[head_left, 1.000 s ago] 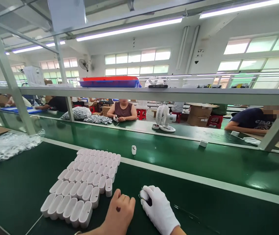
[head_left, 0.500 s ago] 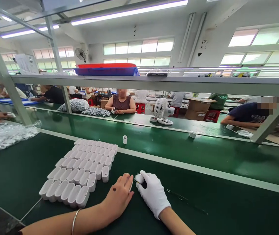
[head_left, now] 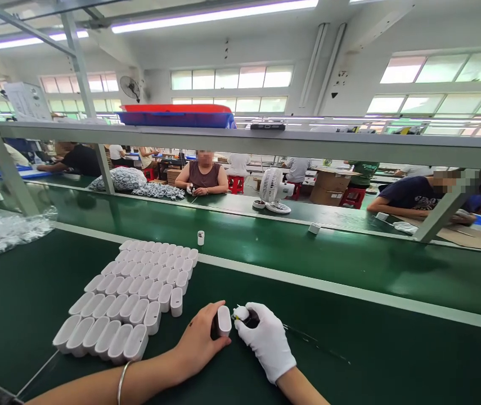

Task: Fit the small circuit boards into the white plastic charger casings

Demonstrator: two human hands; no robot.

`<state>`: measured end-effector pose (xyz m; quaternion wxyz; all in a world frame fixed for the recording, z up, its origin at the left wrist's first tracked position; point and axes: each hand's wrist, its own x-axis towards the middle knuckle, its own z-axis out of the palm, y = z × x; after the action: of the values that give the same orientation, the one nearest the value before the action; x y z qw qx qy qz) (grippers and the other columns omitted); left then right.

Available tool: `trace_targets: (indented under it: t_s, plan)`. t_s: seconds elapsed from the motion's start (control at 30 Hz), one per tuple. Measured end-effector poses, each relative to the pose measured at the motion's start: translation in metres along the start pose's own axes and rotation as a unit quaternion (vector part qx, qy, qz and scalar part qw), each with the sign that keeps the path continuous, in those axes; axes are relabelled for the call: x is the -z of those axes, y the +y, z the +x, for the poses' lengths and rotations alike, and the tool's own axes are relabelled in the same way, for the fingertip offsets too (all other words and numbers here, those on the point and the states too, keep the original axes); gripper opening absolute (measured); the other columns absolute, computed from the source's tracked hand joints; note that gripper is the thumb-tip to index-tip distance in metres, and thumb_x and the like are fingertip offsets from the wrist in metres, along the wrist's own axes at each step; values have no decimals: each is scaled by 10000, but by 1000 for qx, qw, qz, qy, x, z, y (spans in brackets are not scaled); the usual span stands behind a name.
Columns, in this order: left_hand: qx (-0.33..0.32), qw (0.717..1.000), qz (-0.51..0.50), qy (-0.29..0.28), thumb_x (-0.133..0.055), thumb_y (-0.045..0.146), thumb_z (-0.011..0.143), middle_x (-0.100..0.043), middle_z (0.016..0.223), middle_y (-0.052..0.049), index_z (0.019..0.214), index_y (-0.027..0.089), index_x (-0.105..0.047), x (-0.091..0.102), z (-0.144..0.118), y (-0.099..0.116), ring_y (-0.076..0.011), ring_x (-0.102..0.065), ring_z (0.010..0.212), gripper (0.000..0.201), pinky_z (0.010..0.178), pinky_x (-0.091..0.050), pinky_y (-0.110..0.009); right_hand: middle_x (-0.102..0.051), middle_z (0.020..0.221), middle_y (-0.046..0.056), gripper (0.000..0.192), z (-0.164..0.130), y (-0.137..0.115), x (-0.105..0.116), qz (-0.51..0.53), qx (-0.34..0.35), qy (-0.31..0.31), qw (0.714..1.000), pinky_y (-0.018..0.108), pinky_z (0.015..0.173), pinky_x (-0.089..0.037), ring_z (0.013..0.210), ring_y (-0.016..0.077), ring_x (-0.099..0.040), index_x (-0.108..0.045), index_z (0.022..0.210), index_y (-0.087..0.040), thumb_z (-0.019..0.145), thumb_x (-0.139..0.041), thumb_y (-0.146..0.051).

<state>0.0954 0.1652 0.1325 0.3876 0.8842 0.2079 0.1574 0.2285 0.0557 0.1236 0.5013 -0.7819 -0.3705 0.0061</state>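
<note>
Head view, white case (head_left: 224,320) now upright, left hand (head_left: 198,343)

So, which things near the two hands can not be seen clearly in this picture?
- Head view: the dark item under the right hand is mostly covered by the white glove; its kind is unclear.
- The lower part of the white case is hidden by the left hand.
- The single white piece on the green belt is too small for detail.
- Both forearms are cut off by the bottom edge.

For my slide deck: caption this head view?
Bare left hand holds white case, gloved right hand beside it, on green bench.
</note>
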Motion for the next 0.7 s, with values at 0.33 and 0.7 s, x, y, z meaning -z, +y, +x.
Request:
trace_targets:
  t_s: [0.33,0.7]
  plan:
    - [-20,999,-27,-21,-574,96,723,-531,1121,-9,1351,302,-386,-1,2,-6,-145,-554,843,687,834,-482,-318,-698,780,42,266,-17,-3,25,60,35,9,998,334,715,-570,699,206,-670,-610,838,-201,605,-655,-319]
    - [-15,1000,-13,-8,-790,234,515,-512,856,-5,865,185,-672,-1,2,1,-178,-536,787,372,719,-471,-289,-710,884,48,270,-36,5,22,38,184,-7,982,293,746,-583,754,219,-687,-652,916,-216,658,-688,-289]
